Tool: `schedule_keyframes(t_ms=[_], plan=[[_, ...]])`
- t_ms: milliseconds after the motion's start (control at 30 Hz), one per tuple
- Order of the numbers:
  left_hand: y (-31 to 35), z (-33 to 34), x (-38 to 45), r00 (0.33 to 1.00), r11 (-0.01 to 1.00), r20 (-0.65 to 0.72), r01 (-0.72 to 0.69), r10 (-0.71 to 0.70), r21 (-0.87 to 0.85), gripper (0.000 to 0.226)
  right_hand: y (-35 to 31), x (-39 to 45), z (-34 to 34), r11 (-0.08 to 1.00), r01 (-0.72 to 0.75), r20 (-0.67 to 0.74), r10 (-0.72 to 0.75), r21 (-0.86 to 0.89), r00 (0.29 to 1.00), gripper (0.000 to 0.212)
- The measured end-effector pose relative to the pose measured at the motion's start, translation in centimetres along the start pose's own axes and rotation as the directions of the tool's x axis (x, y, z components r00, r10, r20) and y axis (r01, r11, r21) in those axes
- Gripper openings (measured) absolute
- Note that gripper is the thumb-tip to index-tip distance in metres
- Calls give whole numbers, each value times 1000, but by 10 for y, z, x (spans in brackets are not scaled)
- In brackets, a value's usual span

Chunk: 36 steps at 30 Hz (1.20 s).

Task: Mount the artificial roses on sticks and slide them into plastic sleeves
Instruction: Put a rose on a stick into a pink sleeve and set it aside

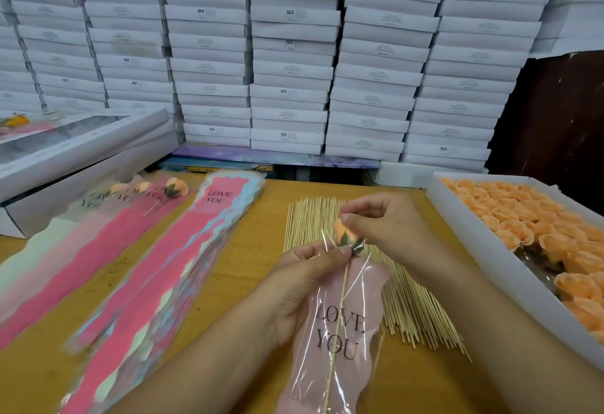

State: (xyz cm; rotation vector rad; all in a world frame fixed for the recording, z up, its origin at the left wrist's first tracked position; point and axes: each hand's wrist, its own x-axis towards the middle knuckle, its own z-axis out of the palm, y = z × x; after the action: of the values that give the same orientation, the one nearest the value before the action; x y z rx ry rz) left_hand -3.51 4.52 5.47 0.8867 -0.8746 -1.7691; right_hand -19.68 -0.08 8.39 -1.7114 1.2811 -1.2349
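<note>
The left hand [313, 269] pinches the mouth of a clear plastic sleeve [336, 332] printed "LOVE YOU", thumb pressed right by the green leaves under the rose [344, 234]. The right hand [376, 220] has its fingertips closed on the peach head of that rose, held above the desk [248, 250]. The stick [336, 315] already runs down inside the sleeve toward the person, with the flower at the opening, so the sliding-in looks about half done.

Several things could spoil it from here. The head seems only pushed onto the stick; a pull or twist from the right hand could lift it off. Squeezing the soft petals too hard may dent them. The film is thin and crinkled, and the pointed stick, if it goes in at an angle, could snag or pierce the wall. If the left pinch closes the mouth, the leaves may catch on the edge and fold back.

Just under the hands lies a spread of loose sticks [402, 302], which a dropped forearm could scatter. The tray of roses [523, 217] sits on the right, a pile of empty sleeves [183, 250] on the left, and finished pieces [157, 194] beyond them.
</note>
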Motion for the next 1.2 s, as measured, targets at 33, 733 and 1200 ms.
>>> schedule_keyframes(t_ms=[33,733,1200], plan=[[0,0,0,1000,1000,-7,0,0,9,44,1,0,1,1000,6,-5,-6,1,1000,11],[7,-5,2,995,999,-96,1,3,46,60,-16,-13,12,1000,-23,21,23,4,1000,31],[8,-12,8,986,999,-161,29,-31,-13,74,-14,-14,3,998,-56,51,57,-12,997,26]])
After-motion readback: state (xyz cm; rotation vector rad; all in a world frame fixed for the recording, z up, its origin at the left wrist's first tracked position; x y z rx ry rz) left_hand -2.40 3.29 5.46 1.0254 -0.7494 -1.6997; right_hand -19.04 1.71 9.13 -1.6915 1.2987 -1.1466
